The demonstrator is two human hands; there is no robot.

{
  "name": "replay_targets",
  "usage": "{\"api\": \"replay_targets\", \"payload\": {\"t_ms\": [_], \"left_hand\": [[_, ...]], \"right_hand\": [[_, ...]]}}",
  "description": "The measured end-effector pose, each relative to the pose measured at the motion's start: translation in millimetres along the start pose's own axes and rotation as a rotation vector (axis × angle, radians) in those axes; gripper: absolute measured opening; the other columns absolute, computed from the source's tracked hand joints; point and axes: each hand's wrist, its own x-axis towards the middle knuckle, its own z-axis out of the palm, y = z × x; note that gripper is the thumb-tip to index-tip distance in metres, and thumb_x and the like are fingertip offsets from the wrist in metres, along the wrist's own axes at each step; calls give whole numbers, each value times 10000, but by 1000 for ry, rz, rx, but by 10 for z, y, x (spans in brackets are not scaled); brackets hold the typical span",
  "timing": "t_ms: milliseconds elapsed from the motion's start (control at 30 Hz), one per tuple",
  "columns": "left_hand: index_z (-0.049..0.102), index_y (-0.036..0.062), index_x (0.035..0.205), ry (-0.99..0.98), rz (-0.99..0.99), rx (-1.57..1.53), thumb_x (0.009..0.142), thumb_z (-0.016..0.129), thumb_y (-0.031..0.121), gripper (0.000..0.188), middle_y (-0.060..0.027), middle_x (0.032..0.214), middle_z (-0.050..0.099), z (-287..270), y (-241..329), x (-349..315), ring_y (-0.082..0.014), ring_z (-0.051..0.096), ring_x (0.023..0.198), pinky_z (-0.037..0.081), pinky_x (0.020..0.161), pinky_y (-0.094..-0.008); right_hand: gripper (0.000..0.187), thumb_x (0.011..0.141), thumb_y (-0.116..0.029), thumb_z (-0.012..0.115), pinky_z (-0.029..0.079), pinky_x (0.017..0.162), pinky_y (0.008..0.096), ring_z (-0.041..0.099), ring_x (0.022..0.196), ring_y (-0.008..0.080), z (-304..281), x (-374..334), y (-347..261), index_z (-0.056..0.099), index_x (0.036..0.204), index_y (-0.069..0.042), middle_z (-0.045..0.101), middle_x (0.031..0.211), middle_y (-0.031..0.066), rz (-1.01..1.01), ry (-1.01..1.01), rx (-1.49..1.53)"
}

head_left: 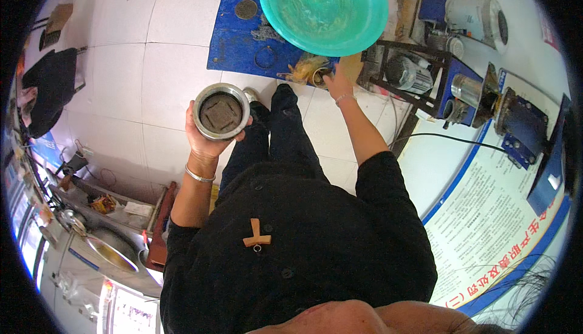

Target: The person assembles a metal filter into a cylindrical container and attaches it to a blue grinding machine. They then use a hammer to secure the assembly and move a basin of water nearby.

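My left hand (207, 138) is wrapped round a round metal pot (242, 123), held out over the floor. A flat layer of dark brown material (221, 113) with a squarish pattern of marks shows inside its thick silver rim. At the near right edge of the blue tabletop (234, 39), my right hand (340, 84) has its fingers closed at a small round container (317, 79) with something dark in it. Crumpled yellowish plastic (303, 68) lies beside that container. Just beyond stands a wide green basin (367, 27) with whitish smears inside.
A dark round disc (246, 9) lies on the blue tabletop. To the right stand a motor (408, 74) on a black frame and other machinery, with a black cable (449, 135) running past. A printed wall board (486, 231) is at lower right. A cluttered bench (115, 206) is at left.
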Motion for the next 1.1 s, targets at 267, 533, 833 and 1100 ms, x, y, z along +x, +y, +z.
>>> {"api": "replay_targets", "payload": {"t_ms": [267,533,833,1100], "left_hand": [[402,64,1276,-6,-32,140,801,358,661,764,-235,1166,502,146,-135,280,-387,584,862,496,438,-347],[409,70,1276,8,-45,122,802,355,663,760,-233,1192,486,195,-125,407,-398,569,893,490,461,-345],[433,81,1246,104,-45,129,804,311,672,748,-201,1149,519,145,-98,328,-410,567,912,463,488,-394],[453,95,1241,32,-20,120,840,348,585,641,-155,1155,541,20,-22,321,-322,594,938,538,530,-463]], "right_hand": [[222,827,-150,485,513,719,410,640,869,308,29,278,-44,654,926,-44,652,922,176,-151,-502,-449],[254,834,-144,463,510,751,401,630,919,305,19,280,-113,669,936,-36,642,1000,172,-31,-524,-419],[301,837,-167,439,482,816,423,601,977,322,65,368,-279,635,1002,-8,605,1086,184,-105,-589,-375],[283,859,-217,423,467,775,427,597,904,350,-1211,-165,-509,613,1015,-78,620,964,193,-55,-469,-293]]}}
